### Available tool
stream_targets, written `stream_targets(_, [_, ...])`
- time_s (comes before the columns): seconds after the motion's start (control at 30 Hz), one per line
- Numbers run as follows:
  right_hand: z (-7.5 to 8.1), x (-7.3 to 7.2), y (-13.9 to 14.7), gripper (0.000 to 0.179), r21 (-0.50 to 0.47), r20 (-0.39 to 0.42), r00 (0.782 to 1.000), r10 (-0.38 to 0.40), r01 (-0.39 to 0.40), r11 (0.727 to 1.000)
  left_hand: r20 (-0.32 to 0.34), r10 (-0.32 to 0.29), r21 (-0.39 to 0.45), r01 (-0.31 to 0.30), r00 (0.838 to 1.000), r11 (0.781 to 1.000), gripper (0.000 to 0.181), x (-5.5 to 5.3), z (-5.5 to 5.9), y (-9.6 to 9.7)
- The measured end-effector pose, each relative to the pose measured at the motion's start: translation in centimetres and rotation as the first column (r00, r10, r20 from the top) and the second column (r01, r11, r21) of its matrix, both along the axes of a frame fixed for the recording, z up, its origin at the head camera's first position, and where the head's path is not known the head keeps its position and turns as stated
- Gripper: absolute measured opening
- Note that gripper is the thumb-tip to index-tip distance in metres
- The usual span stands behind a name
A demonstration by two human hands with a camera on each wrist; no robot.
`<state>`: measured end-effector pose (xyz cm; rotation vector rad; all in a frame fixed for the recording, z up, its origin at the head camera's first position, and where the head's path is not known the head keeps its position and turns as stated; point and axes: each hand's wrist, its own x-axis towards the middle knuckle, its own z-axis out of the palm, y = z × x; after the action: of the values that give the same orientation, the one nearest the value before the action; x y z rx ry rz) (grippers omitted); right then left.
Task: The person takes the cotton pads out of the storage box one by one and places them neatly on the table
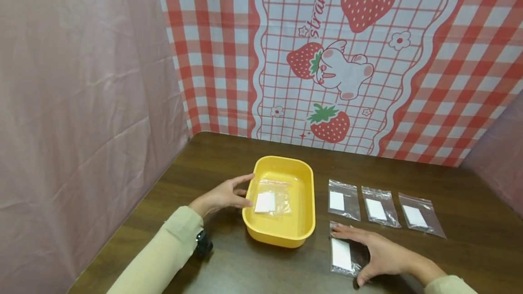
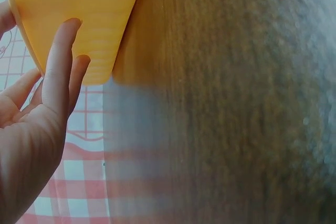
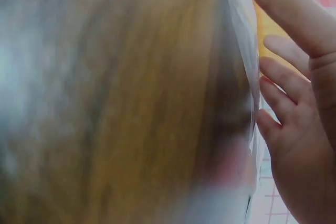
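A yellow plastic basin [image 1: 283, 238] stands on the wooden table; inside it lies a clear zip bag [image 1: 282, 198] with a white card. My left hand [image 1: 224, 196] is at the basin's left rim, its fingers extended along the outer wall, as the left wrist view also shows. To the right of the basin, my right hand [image 1: 386, 253] spreads over another clear zip bag [image 1: 341, 255] holding a white card. Its fingertips lie at the bag's far edge and its thumb at the near corner. The right wrist view shows this bag [image 3: 244, 40] edge-on beside the fingers.
Three more zip bags, the left one [image 1: 344, 199], the middle one [image 1: 381, 207] and the right one [image 1: 421, 214], lie in a row beyond my right hand. A strawberry-print cloth [image 1: 220, 58] hangs behind the table [image 1: 229, 262], and a pink curtain [image 1: 90, 103] on the left.
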<state>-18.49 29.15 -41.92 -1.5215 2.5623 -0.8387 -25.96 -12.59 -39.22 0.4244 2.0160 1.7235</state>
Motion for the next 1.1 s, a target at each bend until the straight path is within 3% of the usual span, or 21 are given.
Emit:
stream_targets(0.2, [0.2, -0.1, -0.9, 0.090, -0.092, -0.012, 0.990, -0.138, 0.136, 0.986, -0.008, 0.002, -0.008, -0.002, 1.000, 1.000, 0.082, 0.0, 0.0, -0.3])
stream_targets(0.37, [0.7, -0.2, -2.2, 0.081, -0.111, 0.017, 0.947, -0.321, 0.321, 0.941, -0.008, 0.004, -0.018, -0.004, 1.000, 1.000, 0.082, 0.0, 0.2, -0.4])
stream_targets(0.57, [1.0, -0.9, -4.1, 0.075, -0.171, 0.119, 0.900, -0.420, 0.435, 0.884, -0.003, 0.008, -0.017, -0.008, 1.000, 1.000, 0.081, 0.0, 0.1, -0.4])
stream_targets(0.8, [1.9, -2.2, -6.1, 0.065, -0.286, 0.275, 0.861, -0.427, 0.497, 0.819, 0.005, 0.010, -0.001, -0.010, 1.000, 1.000, 0.081, 0.1, 0.0, -0.2])
stream_targets(1.1, [2.7, -3.4, -8.3, 0.061, -0.351, 0.398, 0.827, -0.396, 0.536, 0.767, 0.015, 0.015, -0.003, -0.015, 1.000, 1.000, 0.080, -0.1, -0.1, 0.0])
